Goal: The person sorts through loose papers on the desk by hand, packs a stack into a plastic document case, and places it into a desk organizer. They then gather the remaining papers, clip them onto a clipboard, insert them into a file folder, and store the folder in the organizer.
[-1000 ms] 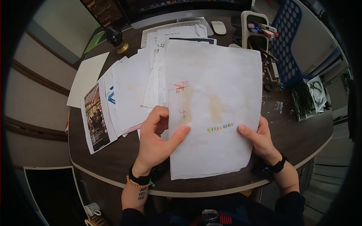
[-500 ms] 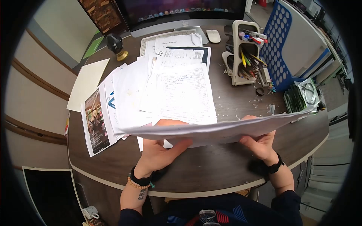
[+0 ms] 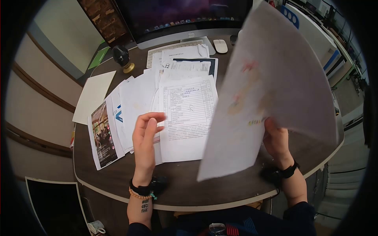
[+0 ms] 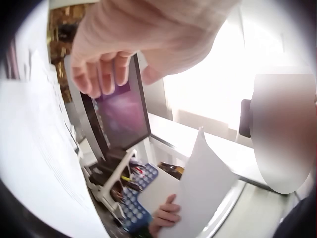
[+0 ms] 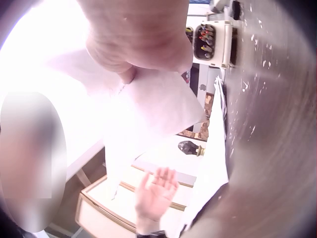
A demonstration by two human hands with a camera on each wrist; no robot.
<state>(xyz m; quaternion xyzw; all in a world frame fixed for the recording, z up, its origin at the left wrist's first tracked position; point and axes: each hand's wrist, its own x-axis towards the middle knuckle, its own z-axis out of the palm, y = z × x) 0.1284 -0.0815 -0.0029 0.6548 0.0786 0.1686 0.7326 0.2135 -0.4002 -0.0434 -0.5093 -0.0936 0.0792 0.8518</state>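
Observation:
A large white sheet of paper with red marks and a small row of coloured writing stands raised and tilted. My right hand pinches its edge, thumb on the near face and fingers behind it. The sheet bows, its upper part leaning to the right. Off to the left, my left hand holds nothing, fingers loosely bent and thumb apart, above the papers' near edge. Between the hands lies a printed form with handwriting, its right side partly hidden by the raised sheet. In the left wrist view the left fingers hang loose.
Spread papers and a photo print cover the desk's left. A keyboard, monitor and mouse stand at the back. The right wrist view shows a pen holder and scattered shavings.
The sheet, first held by both hands, tipped almost edge-on, then swung up to the right in the right hand. My left hand let go and moved left. The printed form came into view.

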